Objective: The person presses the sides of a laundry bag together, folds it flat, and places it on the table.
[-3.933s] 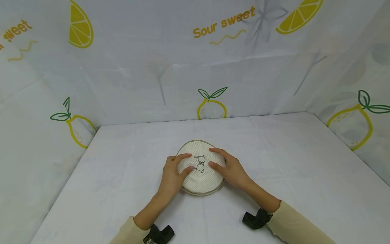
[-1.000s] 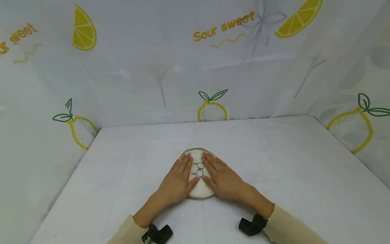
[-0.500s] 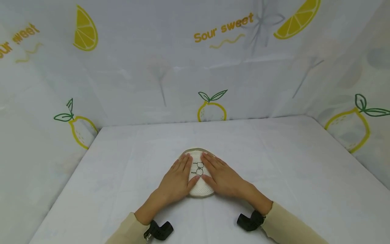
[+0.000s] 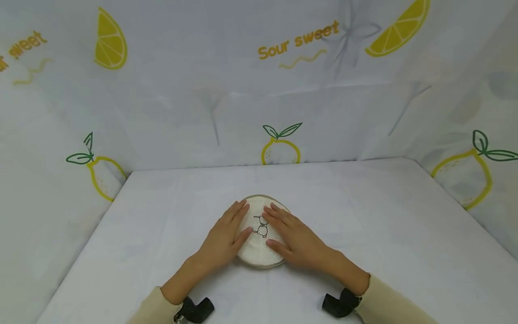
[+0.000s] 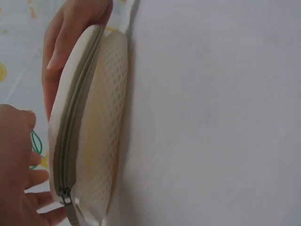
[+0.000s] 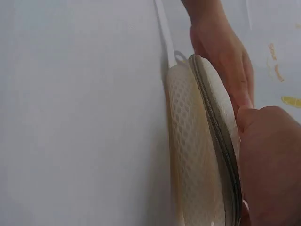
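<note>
A round cream mesh laundry bag [image 4: 256,249] lies on the white-covered table, a small dark line drawing on its top. My left hand [image 4: 221,237] rests on its left side, fingers straight and thumb apart. On the right side lies my right hand [image 4: 300,240], fingers likewise extended toward the drawing. The left wrist view shows the bag's thick mesh side [image 5: 106,122], with a grey-green zipper [image 5: 70,127] round the upper edge and a zipper pull [image 5: 70,212] hanging from it. A light loop [image 6: 179,57] sticks out from the bag in the right wrist view.
White cloth covers the table [image 4: 388,234]. Behind it hangs a pale curtain [image 4: 170,112] printed with lemons and lettering, which continues along both sides. A black wrist camera [image 4: 196,310] sits on the left wrist, another black wrist camera [image 4: 340,303] on the right.
Earlier, bent fingers lay at the bag's edges, then both hands lay flat and close together on top. Now my left hand has shifted left, the hands are farther apart, and more of the bag shows.
</note>
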### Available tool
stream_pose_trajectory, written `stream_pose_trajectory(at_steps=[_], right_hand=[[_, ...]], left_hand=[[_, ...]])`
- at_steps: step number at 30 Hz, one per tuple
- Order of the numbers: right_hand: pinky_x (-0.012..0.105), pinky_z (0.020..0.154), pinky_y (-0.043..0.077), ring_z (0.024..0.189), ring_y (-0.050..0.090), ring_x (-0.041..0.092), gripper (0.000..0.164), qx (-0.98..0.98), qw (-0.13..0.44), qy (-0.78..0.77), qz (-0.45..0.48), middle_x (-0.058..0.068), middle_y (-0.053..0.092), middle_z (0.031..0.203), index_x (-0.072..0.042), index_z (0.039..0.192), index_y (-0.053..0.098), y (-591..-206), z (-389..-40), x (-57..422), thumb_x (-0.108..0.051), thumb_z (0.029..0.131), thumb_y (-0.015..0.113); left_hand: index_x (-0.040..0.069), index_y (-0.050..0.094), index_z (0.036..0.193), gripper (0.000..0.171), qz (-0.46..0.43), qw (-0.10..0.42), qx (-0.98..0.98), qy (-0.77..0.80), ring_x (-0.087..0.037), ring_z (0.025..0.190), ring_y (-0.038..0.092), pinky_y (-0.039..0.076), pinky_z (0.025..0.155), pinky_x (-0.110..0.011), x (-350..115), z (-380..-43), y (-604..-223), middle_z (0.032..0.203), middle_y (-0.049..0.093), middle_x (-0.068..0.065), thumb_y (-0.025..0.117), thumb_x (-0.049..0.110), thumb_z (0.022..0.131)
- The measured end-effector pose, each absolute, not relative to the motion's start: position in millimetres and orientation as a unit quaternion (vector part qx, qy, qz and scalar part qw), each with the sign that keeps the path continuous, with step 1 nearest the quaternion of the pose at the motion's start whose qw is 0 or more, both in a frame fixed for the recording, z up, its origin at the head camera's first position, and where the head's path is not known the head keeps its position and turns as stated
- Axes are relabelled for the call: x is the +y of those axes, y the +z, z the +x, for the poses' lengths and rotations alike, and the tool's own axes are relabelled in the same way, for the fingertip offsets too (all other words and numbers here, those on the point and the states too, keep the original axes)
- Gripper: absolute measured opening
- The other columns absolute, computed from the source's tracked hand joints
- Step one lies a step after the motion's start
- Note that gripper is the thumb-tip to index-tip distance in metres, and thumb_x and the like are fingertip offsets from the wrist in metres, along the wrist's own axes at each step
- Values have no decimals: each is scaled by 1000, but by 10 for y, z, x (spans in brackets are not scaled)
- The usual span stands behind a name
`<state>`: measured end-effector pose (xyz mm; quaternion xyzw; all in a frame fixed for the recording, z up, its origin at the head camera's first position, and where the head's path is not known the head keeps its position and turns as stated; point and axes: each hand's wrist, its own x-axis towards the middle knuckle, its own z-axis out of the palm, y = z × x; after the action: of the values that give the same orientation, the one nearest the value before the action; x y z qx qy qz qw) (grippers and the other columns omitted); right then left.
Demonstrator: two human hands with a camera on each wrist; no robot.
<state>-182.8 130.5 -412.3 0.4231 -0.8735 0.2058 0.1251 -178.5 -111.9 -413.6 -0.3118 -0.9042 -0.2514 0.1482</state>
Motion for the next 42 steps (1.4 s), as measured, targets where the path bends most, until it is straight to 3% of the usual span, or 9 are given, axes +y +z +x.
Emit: stream_pose_trajectory(at_steps=[7, 15, 24, 42], right_hand=[[39, 109, 27, 138, 31, 27, 54, -782, 155, 153, 584, 8, 40, 148, -6, 141, 45, -3898, -1814, 1353, -38, 98, 51], [38, 113, 19, 143, 19, 21, 62, -709, 116, 45, 694, 6, 24, 156, -6, 148, 33, -3931, -1796, 1212, -40, 99, 48], [37, 113, 15, 144, 12, 20, 71, -689, 76, 36, 720, 7, 17, 158, -6, 151, 24, -4037, -1885, 1098, -45, 97, 47], [36, 114, 14, 144, 12, 17, 72, -678, 8, 51, 733, 5, 13, 159, -10, 153, 17, -4111, -1954, 1101, -49, 97, 42]], left_hand=[[2, 52, 134, 39, -395, 195, -853, -280, -31, 131, 38, 34, 104, -45, -1284, -2133, -3980, 138, 47, -14, 55, 12, 97], [6, 47, 141, 41, -520, 87, -823, -213, -23, 139, 30, 21, 112, -36, -1089, -2518, -3935, 145, 44, -4, 46, 17, 102], [6, 44, 143, 41, -544, 11, -805, -237, -22, 141, 25, 16, 113, -34, -947, -2660, -4096, 148, 41, -3, 41, 14, 103], [8, 40, 145, 43, -527, -15, -816, -235, -20, 142, 21, 13, 114, -35, -937, -2663, -4237, 151, 36, -2, 36, 21, 105]])
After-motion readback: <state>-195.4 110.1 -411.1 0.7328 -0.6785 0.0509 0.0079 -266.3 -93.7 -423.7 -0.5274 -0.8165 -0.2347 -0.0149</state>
